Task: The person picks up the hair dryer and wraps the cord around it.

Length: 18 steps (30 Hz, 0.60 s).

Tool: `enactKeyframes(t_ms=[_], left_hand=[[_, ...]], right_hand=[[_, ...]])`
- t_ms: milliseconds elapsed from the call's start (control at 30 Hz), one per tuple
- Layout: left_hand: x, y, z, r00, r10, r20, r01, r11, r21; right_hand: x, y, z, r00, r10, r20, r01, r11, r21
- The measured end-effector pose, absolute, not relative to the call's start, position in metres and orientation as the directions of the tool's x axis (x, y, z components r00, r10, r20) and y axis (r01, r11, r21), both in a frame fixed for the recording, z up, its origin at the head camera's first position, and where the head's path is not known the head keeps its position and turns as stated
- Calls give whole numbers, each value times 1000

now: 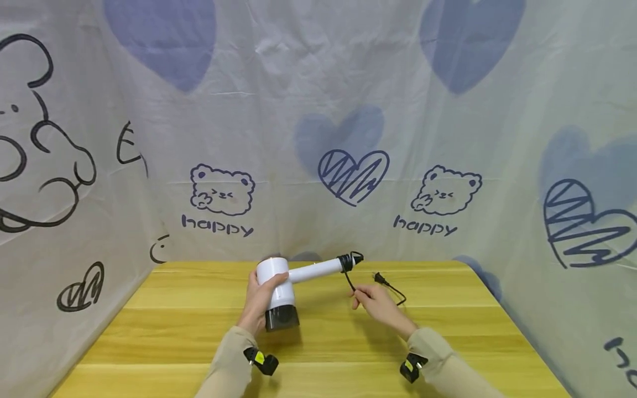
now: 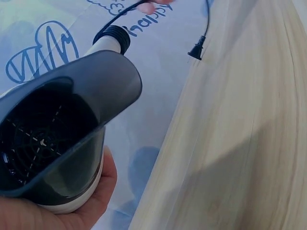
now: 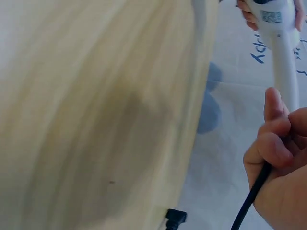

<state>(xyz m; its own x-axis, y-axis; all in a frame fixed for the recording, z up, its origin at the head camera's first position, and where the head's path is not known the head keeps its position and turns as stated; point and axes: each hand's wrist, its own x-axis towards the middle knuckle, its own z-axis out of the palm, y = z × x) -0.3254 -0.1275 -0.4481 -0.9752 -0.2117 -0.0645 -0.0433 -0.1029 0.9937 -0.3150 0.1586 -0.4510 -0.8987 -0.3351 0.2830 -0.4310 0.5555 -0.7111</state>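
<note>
A white hair dryer (image 1: 272, 271) with a dark nozzle (image 1: 282, 317) is held up above the table, its handle (image 1: 316, 271) pointing right. My left hand (image 1: 257, 301) grips the dryer's body, thumb across the front. Several turns of black cord (image 1: 345, 263) wrap the handle's end. From there the cord runs to my right hand (image 1: 375, 303), which pinches it between curled fingers. The loose end with its plug (image 1: 380, 278) hangs past that hand. In the left wrist view the nozzle (image 2: 115, 79) gapes toward the camera, showing a dark grille inside.
The wooden table (image 1: 199, 342) spreads beneath both hands. A white cloth (image 1: 278, 72) printed with hearts and bears hangs behind it and along the sides. Small black devices are strapped on both wrists, one at the left sleeve (image 1: 224, 359).
</note>
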Motion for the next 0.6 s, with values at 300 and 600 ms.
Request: enactKeyframes(t_ms=[300, 600], left_hand=[[-324, -134, -450, -984, -141, -106, -78, -192, 978], [-324, -136, -446, -990, -111, -90, -64, -219, 974]], right_hand=[[-324, 174, -459, -938, -342, -61, -109, 458, -882], [-338, 198, -469, -906, -363, -218, 48, 424, -904]])
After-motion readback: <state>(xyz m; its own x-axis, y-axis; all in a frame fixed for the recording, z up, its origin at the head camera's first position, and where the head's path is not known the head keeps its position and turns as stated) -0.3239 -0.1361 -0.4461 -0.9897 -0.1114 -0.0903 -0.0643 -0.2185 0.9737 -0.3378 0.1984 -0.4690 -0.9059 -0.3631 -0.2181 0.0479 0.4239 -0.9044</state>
